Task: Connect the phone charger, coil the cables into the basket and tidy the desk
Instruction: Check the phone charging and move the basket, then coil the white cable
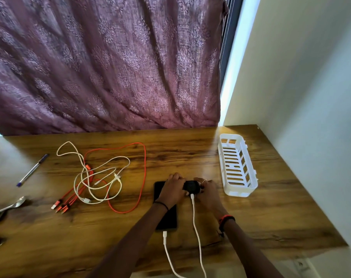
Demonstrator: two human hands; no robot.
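A black charger block (191, 187) sits on the wooden desk (190, 149), held between both hands. My left hand (172, 190) grips its left side and lies over a black phone (167, 217). My right hand (207, 192) grips the block's right side. A white cable (196, 227) is plugged into the block's near face and runs off the desk's front edge. Its other white plug (165, 236) lies at the phone's near end; whether it is inserted I cannot tell. A white slotted basket (238, 167) stands at the right, holding nothing.
A tangle of a red multi-head cable (143, 173) and a white cable (102, 167) lies left of centre. A pen (32, 170) lies further left, a metal spoon (9, 206) at the left edge. A purple curtain hangs behind; a white wall bounds the right.
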